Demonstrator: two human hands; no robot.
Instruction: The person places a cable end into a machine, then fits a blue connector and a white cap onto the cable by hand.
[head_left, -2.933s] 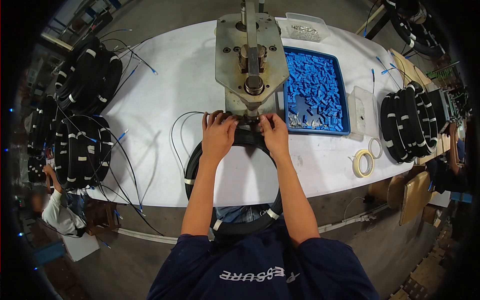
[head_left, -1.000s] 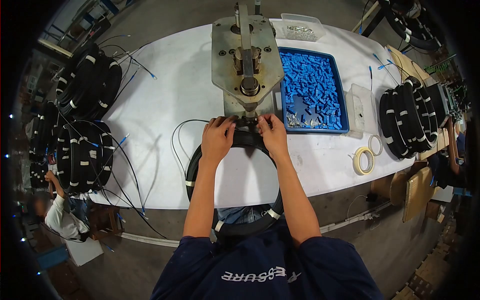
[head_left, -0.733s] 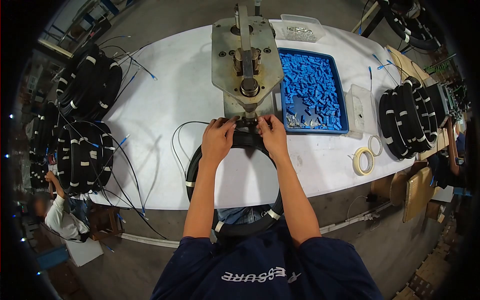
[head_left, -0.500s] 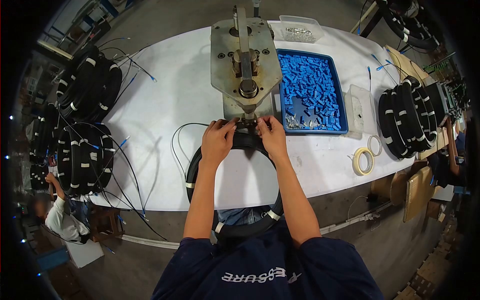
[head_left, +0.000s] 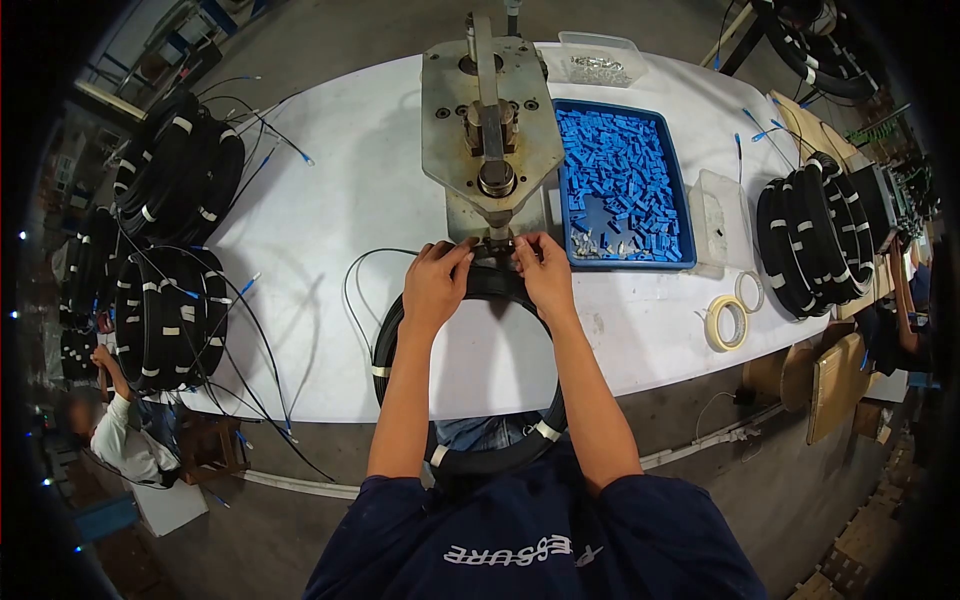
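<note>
At the foot of a metal hand press [head_left: 440, 130], both my hands are closed close together, one on each side of its lower tip. My left hand [head_left: 435, 285] pinches a thin black cable [head_left: 350, 275], which loops out to the left from a coil. Fingers of my right hand [head_left: 545, 280] are pressed together at the same spot; what they grip is too small and covered to make out. The black cable coil [head_left: 490, 461], bound with white tape, lies under my forearms and overhangs the table's front edge.
Right of the press stands a blue tray [head_left: 690, 215] of small blue connector parts. Clear plastic boxes [head_left: 735, 215] and tape rolls [head_left: 726, 323] lie beside it. Taped cable coils [head_left: 170, 320] stack at left, more [head_left: 815, 235] at right. A co-worker [head_left: 130, 435] sits at far left.
</note>
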